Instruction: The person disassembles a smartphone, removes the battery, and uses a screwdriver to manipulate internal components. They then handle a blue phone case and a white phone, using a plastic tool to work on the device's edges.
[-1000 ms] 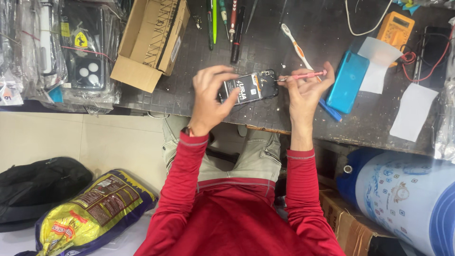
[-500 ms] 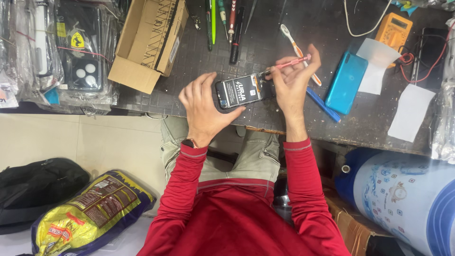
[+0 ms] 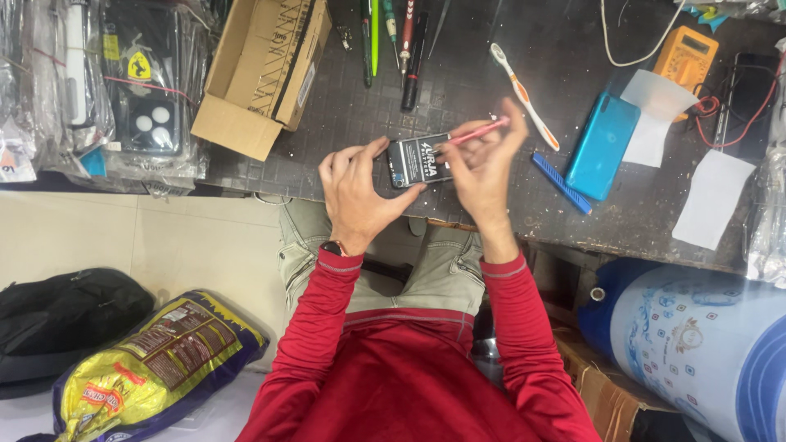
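1. The left hand (image 3: 354, 192) grips a small dark opened phone (image 3: 419, 161) with a black battery face; thumb and fingers are clamped on its left end and lower edge.
2. The phone lies at the near edge of the dark tabletop (image 3: 491, 98), directly between both hands and resting on the surface.
3. The right hand (image 3: 483, 168) holds a slim pink tool (image 3: 475, 133); the fingers are pinched together on its shaft, and its tip touches the top of the phone.
4. A white-and-orange toothbrush (image 3: 524, 94) lies diagonally just beyond the right hand.
5. A blue strip-shaped tool (image 3: 561, 182) lies to the right of that hand, beside a turquoise phone back (image 3: 602, 145).
6. White paper sheets (image 3: 711, 200) lie further right, near a yellow multimeter (image 3: 686, 53) with red leads.
7. An open cardboard box (image 3: 262, 69) stands at the left of the tabletop; several pens and drivers (image 3: 391, 37) lie at the far edge.
8. Plastic-wrapped phone cases (image 3: 139, 98) are stacked at the far left.
9. On the floor sit a black bag (image 3: 65, 319) and a yellow printed sack (image 3: 147, 360).
10. A blue-and-white drum (image 3: 696, 344) stands at lower right.
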The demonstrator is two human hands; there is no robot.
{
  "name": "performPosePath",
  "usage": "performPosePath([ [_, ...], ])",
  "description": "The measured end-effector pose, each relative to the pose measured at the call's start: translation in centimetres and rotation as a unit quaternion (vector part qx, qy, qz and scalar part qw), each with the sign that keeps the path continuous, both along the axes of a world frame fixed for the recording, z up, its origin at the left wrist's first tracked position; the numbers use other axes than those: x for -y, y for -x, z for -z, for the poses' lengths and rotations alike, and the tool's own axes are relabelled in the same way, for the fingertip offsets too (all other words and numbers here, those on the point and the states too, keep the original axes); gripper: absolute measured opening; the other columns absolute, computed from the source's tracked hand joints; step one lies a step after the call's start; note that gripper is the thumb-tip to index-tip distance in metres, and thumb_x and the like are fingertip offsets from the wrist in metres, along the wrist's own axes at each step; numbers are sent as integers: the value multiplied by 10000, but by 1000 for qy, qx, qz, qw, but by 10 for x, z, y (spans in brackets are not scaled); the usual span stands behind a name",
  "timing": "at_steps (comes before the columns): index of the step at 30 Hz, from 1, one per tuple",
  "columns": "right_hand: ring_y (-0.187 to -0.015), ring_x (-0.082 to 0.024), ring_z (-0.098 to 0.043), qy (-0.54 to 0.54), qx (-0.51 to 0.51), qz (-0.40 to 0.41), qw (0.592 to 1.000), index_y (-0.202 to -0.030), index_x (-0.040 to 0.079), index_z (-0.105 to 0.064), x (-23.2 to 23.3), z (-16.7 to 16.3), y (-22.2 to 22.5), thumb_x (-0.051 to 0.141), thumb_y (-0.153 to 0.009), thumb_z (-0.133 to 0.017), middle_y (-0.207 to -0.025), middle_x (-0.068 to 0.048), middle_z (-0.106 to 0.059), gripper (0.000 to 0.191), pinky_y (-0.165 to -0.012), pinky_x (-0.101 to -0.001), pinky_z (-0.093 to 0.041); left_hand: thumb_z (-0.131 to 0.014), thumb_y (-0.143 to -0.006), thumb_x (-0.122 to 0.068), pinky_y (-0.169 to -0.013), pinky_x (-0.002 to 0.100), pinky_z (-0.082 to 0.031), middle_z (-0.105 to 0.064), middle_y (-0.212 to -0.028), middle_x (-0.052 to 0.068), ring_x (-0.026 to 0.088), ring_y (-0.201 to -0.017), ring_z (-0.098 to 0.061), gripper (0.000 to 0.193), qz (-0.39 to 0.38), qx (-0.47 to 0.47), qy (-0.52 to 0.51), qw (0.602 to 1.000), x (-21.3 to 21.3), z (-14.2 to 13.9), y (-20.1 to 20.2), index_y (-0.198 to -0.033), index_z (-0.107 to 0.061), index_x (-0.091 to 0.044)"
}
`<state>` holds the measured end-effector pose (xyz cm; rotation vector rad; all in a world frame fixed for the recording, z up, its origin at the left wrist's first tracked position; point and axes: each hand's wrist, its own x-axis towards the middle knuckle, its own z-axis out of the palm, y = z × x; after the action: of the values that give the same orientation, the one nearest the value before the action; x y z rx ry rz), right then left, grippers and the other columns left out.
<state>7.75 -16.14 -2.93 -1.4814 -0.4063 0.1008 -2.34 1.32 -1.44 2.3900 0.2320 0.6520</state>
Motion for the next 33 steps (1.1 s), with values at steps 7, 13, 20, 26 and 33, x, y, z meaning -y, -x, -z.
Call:
performPosePath([
  [7, -1035, -168, -687, 46, 12, -16, 999, -1610, 92, -75, -25, 2, 3, -165, -959, -687, -1174, -135, -592, 929, -875, -290, -619, -947, -668, -438, -1043, 428, -378, -717, -1174, 30, 209, -1139, -609, 738, 14, 17, 9, 1000, 0, 2, -2, -1244, -672, -66],
  [13, -1022, -165, -704, 56, 16, -5, 998, -1617, 83, -64, -26, 1, 1, -155, -958, -688, -1163, -139, -609, 939, -862, -290, -628, -932, -695, -433, -1049, 428, -383, -719, -1240, 23, 195, -1156, -616, 690, 25, 14, 11, 1000, 0, 2, -2, -1239, -689, -84],
  [20, -1015, -164, -710, 82, 18, -6, 996, -1584, 68, -108, -25, 1, 1, -132, -961, -713, -1157, -138, -626, 892, -857, -287, -628, -921, -724, -436, -1076, 429, -375, -711, -1289, 34, 189, -1204, -609, 635, 30, 18, -3, 999, 0, 2, -2, -1219, -715, -94],
  [26, -1031, -169, -700, 59, 11, -15, 998, -1566, 69, -132, -25, 2, 1, -141, -960, -712, -1166, -141, -623, 865, -873, -288, -621, -911, -734, -445, -1073, 422, -377, -712, -1289, 35, 186, -1205, -605, 619, 32, 14, -8, 999, -1, 0, -2, -1210, -734, -92],
  [33, -1002, -181, -690, -14, -23, -53, 998, -1561, 94, -105, -19, 2, 3, -154, -972, -677, -1159, -150, -587, 858, -812, -320, -633, -884, -782, -380, -1062, 422, -391, -735, -1242, 23, 199, -1170, -631, 425, 14, 18, 33, 999, -2, 1, -5, -1102, -766, -126],
])
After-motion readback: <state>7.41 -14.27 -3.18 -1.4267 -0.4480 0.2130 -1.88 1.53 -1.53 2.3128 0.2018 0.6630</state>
